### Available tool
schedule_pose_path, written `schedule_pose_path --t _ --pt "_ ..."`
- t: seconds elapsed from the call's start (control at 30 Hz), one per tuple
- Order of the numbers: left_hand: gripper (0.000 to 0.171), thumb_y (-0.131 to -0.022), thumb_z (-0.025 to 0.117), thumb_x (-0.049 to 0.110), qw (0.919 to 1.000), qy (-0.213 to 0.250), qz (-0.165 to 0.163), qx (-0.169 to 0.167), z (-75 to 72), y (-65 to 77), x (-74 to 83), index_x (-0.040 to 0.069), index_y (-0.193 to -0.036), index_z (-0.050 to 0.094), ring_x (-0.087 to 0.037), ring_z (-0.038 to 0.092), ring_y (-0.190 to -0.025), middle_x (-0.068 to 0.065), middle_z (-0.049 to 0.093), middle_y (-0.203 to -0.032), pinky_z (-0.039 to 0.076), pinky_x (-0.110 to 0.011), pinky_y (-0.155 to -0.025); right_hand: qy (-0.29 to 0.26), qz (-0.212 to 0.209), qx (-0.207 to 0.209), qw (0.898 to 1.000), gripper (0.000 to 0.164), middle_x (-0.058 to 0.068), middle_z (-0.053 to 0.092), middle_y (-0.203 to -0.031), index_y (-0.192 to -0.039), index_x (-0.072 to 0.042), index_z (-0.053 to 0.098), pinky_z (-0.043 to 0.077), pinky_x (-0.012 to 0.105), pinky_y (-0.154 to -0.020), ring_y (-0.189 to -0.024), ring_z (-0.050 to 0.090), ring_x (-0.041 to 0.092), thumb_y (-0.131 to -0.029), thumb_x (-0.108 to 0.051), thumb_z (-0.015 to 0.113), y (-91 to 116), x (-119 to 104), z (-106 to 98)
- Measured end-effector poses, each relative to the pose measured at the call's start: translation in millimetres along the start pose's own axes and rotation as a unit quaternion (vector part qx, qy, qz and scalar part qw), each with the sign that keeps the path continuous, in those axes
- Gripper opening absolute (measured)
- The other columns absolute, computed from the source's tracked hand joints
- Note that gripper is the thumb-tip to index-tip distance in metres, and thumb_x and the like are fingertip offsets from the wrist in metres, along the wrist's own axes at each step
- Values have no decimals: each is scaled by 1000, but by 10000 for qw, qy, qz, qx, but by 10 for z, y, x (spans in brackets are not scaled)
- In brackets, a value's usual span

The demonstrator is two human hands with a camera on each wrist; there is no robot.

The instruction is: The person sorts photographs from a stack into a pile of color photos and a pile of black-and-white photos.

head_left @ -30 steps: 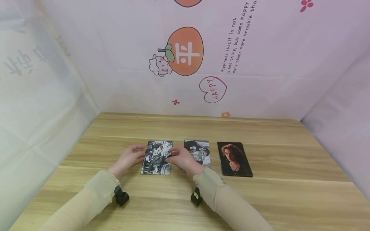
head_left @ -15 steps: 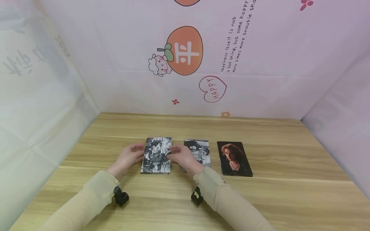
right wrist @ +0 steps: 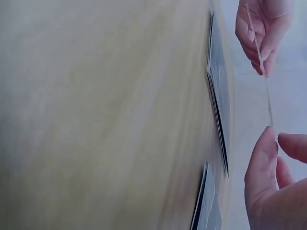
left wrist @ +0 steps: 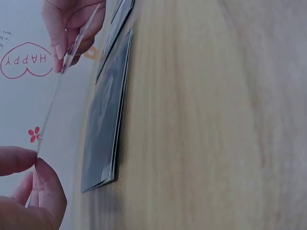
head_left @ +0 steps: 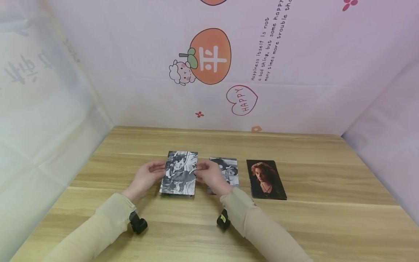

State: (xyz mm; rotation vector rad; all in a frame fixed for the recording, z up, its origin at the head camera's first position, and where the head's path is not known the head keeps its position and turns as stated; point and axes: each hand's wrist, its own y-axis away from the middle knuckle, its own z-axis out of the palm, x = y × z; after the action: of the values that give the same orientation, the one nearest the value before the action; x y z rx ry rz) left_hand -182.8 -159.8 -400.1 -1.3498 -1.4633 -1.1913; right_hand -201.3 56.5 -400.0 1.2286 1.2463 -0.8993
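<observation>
A black-and-white photo card (head_left: 179, 173) is held by its two long sides, raised off the table. My left hand (head_left: 145, 179) pinches its left edge between thumb and fingers, and my right hand (head_left: 212, 178) pinches its right edge. Seen nearly edge-on in the left wrist view, the card is a thin tilted line above a low stack of cards (left wrist: 106, 115) lying on the table. From the head view that stack is almost wholly hidden under the raised card.
To the right lies another stack with a black-and-white photo (head_left: 231, 173) on top, partly covered by my right hand. Further right is a stack topped by a dark colour portrait (head_left: 266, 182). A printed cloth (head_left: 294, 105) hangs behind the wooden table (head_left: 183, 233).
The top photo card has come up off its stack and away from me, and a little to the right. Both hands have risen slightly with it. The other two stacks stay put.
</observation>
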Motion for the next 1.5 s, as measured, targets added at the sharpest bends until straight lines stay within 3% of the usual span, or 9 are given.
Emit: schedule_pose_path --t 0.2,0.47,0.63,0.83,1.13,1.5 --pt "47 -89 56 -2 9997 206 -134 -21 52 30 55 -12 -132 41 -13 60 -100 -31 49 -130 54 -20 -86 -92 -18 28 10000 27 12 59 -99 -115 4 59 56 23 -69 -79 57 12 -87 4 59 10 -23 -91" --pt "46 -90 54 -5 9973 697 -210 -47 198 46 106 -13 -133 41 -8 59 -95 -31 50 -128 53 -19 -87 22 31 133 9999 28 12 61 -104 -118 -2 59 57 26 -73 -84 61 14 -89 -1 60 34 -62 -249" --pt "45 -89 56 -6 9951 950 -256 57 326 18 148 -10 -133 45 -6 59 -90 -19 58 -116 54 -18 -85 -3 10 249 9997 32 13 61 -102 -120 0 57 58 26 -73 -83 62 15 -89 1 60 52 -86 -370" --pt "44 -88 58 -5 9981 615 -51 7 497 -13 208 -7 -131 50 -8 60 -86 -18 60 -111 56 -21 -81 41 -258 408 9988 39 8 60 -91 -125 3 54 55 21 -65 -73 58 9 -86 5 60 83 -75 -557" --pt "51 -85 59 -9 9962 532 255 -641 715 -78 275 -7 -135 46 -8 60 -81 -19 58 -107 56 -21 -75 597 -351 423 9967 40 15 61 -100 -129 2 53 56 22 -71 -79 60 10 -89 -1 58 180 -77 -896" --pt "53 -87 62 -3 9949 123 154 -985 974 -208 286 2 -138 47 -21 63 -100 -19 59 -117 58 -34 -82 952 -163 447 9943 43 16 60 -111 -134 -1 49 57 35 -81 -88 60 13 -92 -5 56 192 -15 -1181"
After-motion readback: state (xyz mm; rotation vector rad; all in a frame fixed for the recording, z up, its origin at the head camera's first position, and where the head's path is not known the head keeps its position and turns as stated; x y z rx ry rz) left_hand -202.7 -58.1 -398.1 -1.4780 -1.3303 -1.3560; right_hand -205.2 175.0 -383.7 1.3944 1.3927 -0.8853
